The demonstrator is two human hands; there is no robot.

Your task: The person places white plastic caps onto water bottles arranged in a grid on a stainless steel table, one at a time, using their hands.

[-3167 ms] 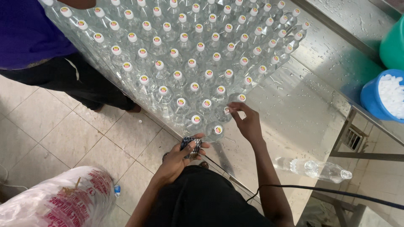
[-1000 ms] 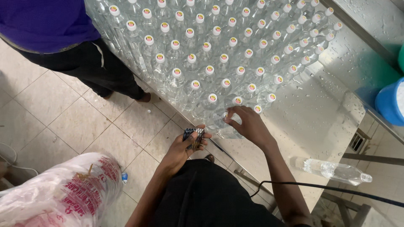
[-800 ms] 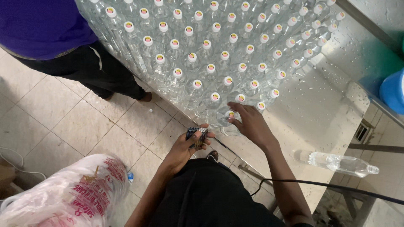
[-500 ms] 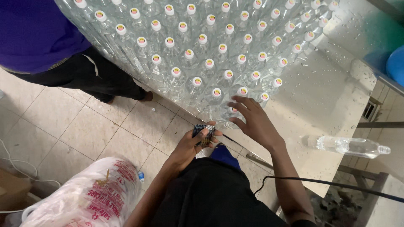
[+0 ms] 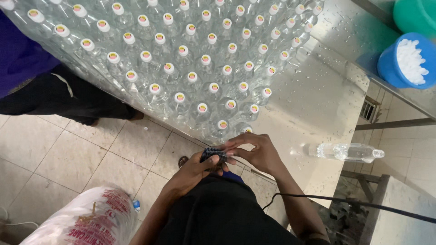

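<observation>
Left hand (image 5: pixel 195 169) is wrapped tight around a small dark device (image 5: pixel 212 155) at the near tabletop (image 5: pixel 318 95) edge, and the right hand (image 5: pixel 255 152) curls in, fingertips pinching its top, likely steadying it. Just beyond stand packed clear bottles (image 5: pixel 190 77), capped and upright; one lone bottle (image 5: pixel 347 152) lies flat. The device is mostly hidden by fingers, so its kind is unclear.

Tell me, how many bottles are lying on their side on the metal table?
1. A single clear bottle lies on its side at the right edge of the metal table, apart from the upright bottles. No other shows, though the hands may hide some.
</observation>
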